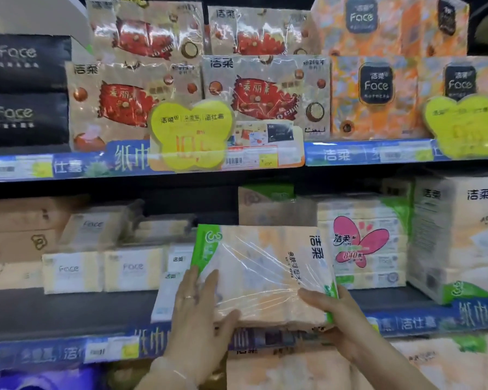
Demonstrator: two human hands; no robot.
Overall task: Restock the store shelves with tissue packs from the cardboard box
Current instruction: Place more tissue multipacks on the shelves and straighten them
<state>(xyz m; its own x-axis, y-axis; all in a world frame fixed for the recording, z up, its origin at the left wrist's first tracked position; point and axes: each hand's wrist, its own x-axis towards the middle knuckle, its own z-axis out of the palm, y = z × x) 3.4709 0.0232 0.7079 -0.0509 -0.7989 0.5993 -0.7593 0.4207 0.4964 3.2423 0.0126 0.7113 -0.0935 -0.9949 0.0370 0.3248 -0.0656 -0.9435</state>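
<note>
"Face" on black packs (pixel 17 53), seemingly.

We see a peach-coloured tissue pack (pixel 265 274) wrapped in clear, glossy film, with green bands along its left and right ends and dark characters printed sideways near its right end. It lies tilted, broad face up toward us, its near edge over the front lip of the lower shelf (pixel 68 313) and its far edge reaching in among the stocked packs. We find it just left of the stacked bundle with the pink butterfly label.
</note>
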